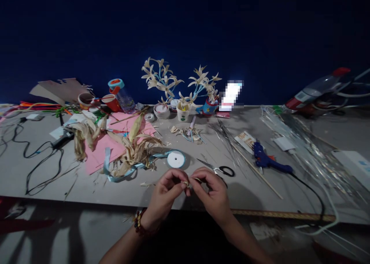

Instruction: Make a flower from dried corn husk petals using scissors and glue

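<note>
My left hand (pixel 169 190) and my right hand (pixel 211 190) meet over the table's front edge, fingertips nearly touching. Between them is a small pale piece (pixel 187 184), which looks like corn husk. My left thumb and fingers pinch it, and the closed fingers of my right hand hold its other side. Part of it is hidden by the fingers. Just behind my right hand lie black-handled scissors (pixel 226 171). A white ribbon spool (pixel 176 159) with blue ribbon stands beyond my left hand.
Dried husks (pixel 138 150) lie on pink paper (pixel 95 154) at the left. Husk flowers (pixel 162 79) stand in cups at the back. A blue glue gun (pixel 270 162), thin sticks and plastic-wrapped strands lie at the right.
</note>
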Demonstrator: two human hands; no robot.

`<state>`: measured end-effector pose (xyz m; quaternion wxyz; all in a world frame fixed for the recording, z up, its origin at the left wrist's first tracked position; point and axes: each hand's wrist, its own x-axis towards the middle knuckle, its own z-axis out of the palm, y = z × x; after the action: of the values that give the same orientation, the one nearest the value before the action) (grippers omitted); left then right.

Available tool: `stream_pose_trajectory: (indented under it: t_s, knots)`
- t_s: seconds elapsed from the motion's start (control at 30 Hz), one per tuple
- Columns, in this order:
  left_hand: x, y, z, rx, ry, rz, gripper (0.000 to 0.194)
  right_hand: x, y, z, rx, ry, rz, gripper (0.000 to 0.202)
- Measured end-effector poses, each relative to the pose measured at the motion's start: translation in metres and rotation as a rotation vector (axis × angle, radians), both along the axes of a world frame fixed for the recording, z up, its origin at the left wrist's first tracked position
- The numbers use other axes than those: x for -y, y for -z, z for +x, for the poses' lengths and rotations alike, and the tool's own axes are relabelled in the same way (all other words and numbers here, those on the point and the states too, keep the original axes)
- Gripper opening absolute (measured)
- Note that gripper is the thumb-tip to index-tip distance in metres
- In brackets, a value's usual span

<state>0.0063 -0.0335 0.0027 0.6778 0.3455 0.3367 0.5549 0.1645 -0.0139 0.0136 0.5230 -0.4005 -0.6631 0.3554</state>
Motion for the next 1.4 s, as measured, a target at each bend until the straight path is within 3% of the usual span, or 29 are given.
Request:
stream_pose_trajectory:
  t_s: [0.4,0.53,0.73,0.97,1.23,1.4]
  knots:
    - [-0.003,-0.007,0.002,0.068,0.064,-0.146,0.022,-0.004,0.021,0.0,-0.277,-0.129,-0.104,0.003]
    - [-0.005,-0.009,0.002,0.078,0.069,-0.219,0.028,-0.004,0.023,-0.002,-0.295,-0.139,-0.156,0.011]
    - [-0.006,-0.001,0.001,-0.01,0.006,-0.162,0.022,-0.004,0.028,-0.005,-0.313,-0.116,-0.325,0.02]
    - [-0.006,0.008,0.003,-0.14,-0.065,-0.088,0.017,-0.002,0.022,-0.002,-0.03,0.03,-0.043,0.007]
    - [-0.006,0.011,0.004,-0.126,-0.069,-0.068,0.015,0.0,0.017,0.004,0.196,0.098,0.221,0.013]
    - [-0.008,0.012,0.002,-0.144,-0.104,-0.081,0.014,0.001,0.011,0.006,0.365,-0.014,0.493,0.021]
